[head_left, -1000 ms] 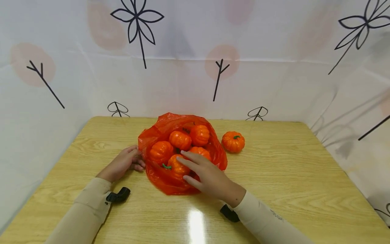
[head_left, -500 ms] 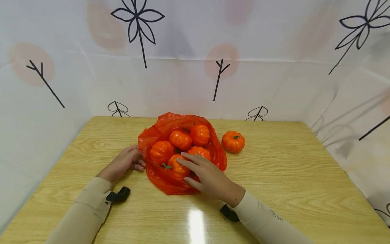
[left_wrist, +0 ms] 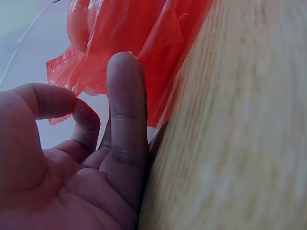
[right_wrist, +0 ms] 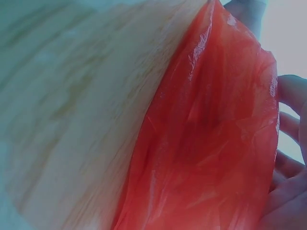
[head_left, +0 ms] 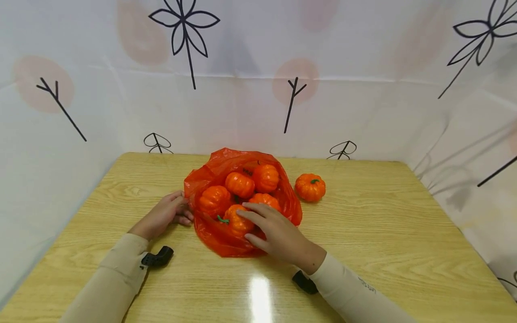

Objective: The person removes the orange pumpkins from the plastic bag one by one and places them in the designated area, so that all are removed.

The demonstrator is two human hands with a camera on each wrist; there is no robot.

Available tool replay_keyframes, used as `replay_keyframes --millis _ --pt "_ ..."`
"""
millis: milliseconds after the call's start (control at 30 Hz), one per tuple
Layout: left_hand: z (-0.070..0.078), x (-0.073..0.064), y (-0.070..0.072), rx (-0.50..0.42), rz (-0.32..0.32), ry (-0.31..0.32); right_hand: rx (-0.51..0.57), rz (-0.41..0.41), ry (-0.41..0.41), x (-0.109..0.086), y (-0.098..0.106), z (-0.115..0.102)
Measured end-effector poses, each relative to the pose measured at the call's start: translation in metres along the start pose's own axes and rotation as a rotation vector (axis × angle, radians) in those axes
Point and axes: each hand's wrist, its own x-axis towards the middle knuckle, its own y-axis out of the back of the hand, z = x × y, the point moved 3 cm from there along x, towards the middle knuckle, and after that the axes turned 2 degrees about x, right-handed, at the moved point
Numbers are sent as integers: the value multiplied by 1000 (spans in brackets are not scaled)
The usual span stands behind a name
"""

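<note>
A thin red plastic bag (head_left: 218,244) lies on the table with its mouth spread wide, several small orange pumpkins inside. My left hand (head_left: 161,215) is at the bag's left side; in the left wrist view its thumb and a bent finger pinch the bag's edge, while another finger (left_wrist: 125,105) stands straight. My right hand (head_left: 278,233) reaches over the near right rim, fingers spread above the front pumpkin (head_left: 236,223), which has a green stem. Whether those fingertips touch it I cannot tell. The right wrist view shows mostly the bag's outer wall (right_wrist: 206,134).
One more orange pumpkin (head_left: 310,187) sits on the wooden table (head_left: 383,224), just right of the bag. A pale cloth (head_left: 242,112) with flower drawings hangs behind the table. Black wrist devices (head_left: 158,257) are worn at both sleeves.
</note>
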Motion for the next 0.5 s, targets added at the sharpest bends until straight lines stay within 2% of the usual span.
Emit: replay_keyframes --millis 500 --pt "1 0 0 12 3 11 26 22 13 -1 2 -2"
